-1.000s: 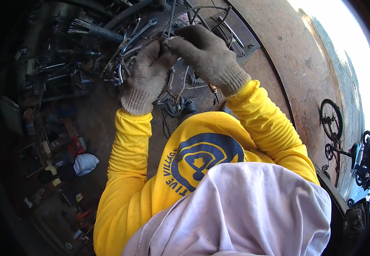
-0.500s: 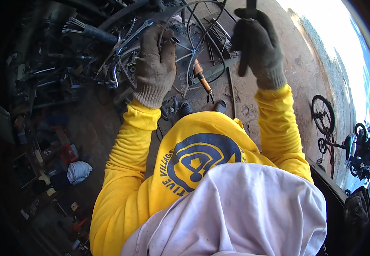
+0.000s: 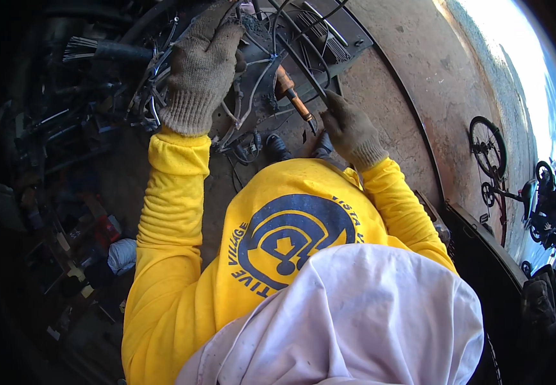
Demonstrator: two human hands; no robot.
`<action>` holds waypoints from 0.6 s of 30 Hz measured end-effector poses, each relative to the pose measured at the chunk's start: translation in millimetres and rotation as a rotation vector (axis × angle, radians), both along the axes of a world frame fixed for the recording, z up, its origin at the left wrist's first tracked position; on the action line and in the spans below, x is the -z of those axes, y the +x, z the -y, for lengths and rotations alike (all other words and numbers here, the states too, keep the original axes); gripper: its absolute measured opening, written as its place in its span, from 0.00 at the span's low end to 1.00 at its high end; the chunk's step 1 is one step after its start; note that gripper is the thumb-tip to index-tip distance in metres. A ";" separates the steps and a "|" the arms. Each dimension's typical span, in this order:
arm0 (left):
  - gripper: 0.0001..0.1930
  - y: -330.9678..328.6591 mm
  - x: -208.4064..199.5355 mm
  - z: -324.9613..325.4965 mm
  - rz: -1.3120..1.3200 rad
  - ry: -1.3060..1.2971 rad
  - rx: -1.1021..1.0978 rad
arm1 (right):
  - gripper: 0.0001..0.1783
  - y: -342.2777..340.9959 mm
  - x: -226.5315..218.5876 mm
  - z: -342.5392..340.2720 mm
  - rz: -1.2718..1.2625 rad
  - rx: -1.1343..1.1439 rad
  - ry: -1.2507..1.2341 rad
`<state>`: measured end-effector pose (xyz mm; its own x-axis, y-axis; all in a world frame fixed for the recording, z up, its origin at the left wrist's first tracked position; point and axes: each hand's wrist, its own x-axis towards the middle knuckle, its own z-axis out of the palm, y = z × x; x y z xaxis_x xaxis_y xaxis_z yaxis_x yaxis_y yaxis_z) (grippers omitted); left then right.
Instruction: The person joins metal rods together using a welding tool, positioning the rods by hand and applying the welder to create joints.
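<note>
Left hand (image 3: 202, 70) reaching forward; right hand (image 3: 353, 130) nearer body, curled.

Strong light is coming from the right, where glare (image 3: 534, 45) is turning the outside white; the mess (image 3: 55, 116) on the left is hiding in deep shadow; the yellow sleeves (image 3: 172, 199) are showing clearly; black is filling the corners; straight lines are bending near the edge.

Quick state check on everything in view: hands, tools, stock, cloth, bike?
Left hand: gloved, fingers curled; grip unclear
Right hand: gloved, shut on dark bar
Dark bar: held, slanted
Orange tool: unheld, slanted
Dark tube: rods sticking out of one end
Pale bundle: bunched up
Lavender cloth: draped, creased
Bike: upright, unridden
</note>
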<state>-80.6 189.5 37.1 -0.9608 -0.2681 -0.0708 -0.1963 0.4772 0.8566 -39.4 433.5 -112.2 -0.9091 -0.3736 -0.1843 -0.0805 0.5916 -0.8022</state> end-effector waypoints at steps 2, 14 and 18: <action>0.20 -5.8 6.4 6.0 0.057 -0.125 -0.028 | 0.26 -13.6 -10.2 10.1 -0.049 -0.127 0.068; 0.17 1.8 20.3 1.1 -0.294 -0.123 0.198 | 0.23 -21.0 -19.1 22.7 -0.029 -0.220 0.260; 0.16 -3.9 21.9 -9.7 -0.122 0.070 0.105 | 0.28 -28.6 -38.4 23.8 0.147 -0.279 0.368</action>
<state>-84.5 199.2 15.2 -0.9859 -0.1640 0.0335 -0.0405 0.4280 0.9028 -68.0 409.7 -73.8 -0.7377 -0.4855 -0.4692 -0.1780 0.8102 -0.5585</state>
